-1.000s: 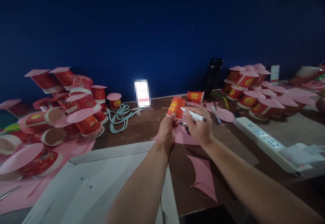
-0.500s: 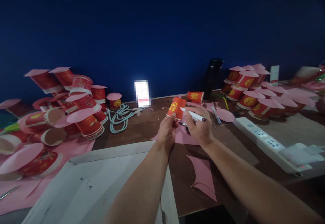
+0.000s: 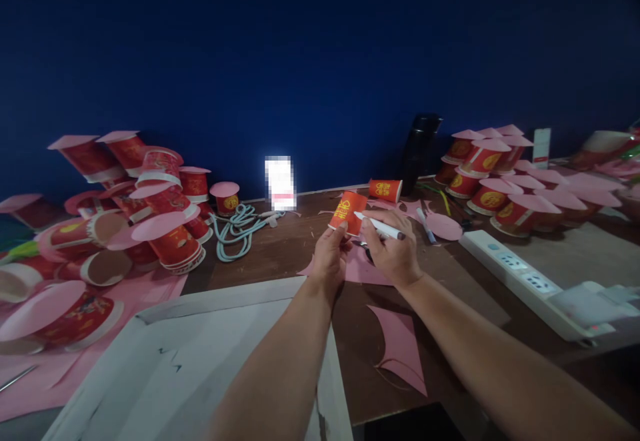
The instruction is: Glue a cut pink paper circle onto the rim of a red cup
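A: State of your hands?
B: Your left hand (image 3: 330, 256) is clamped on a red cup (image 3: 356, 204), yellow lettering facing you. Your right hand (image 3: 400, 249) grips a white marker (image 3: 381, 228), tip at the cup's wall; contact cannot be confirmed.
A: Cup position?
B: Tilted, held up over the brown surface (image 3: 283, 244) in front of you. A second red cup (image 3: 384, 190) lies on its side beyond your right hand, near a black bottle (image 3: 420, 151). Closer to you: a pink paper scrap (image 3: 401, 344).
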`<state>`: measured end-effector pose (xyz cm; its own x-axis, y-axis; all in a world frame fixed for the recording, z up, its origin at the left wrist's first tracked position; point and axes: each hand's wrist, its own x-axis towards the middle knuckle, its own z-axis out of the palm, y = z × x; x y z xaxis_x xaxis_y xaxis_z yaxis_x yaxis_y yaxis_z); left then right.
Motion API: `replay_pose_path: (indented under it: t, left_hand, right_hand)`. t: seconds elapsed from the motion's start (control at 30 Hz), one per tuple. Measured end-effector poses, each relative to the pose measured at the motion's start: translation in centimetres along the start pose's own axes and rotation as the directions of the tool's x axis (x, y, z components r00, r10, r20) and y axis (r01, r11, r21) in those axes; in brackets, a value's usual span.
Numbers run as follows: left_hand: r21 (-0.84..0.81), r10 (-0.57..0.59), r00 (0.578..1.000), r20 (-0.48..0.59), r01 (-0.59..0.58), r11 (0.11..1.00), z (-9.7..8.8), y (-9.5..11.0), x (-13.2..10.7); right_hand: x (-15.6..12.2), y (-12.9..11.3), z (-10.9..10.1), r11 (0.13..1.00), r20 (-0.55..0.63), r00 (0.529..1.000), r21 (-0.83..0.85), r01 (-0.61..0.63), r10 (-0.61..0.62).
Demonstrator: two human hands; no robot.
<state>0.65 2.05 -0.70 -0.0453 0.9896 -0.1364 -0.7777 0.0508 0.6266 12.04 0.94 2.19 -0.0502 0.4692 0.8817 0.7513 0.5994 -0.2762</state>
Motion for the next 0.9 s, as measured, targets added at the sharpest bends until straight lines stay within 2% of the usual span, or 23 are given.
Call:
replay_pose_path:
  t: [0.9]
  left_hand:
    - [-0.003, 0.004, 1.000, 0.016, -0.004, 1.000, -0.07, -0.01, 0.03]
  right_hand:
    - [-0.23, 0.05, 0.15, 1.000, 0.014, 1.000, 0.007, 0.023, -0.023]
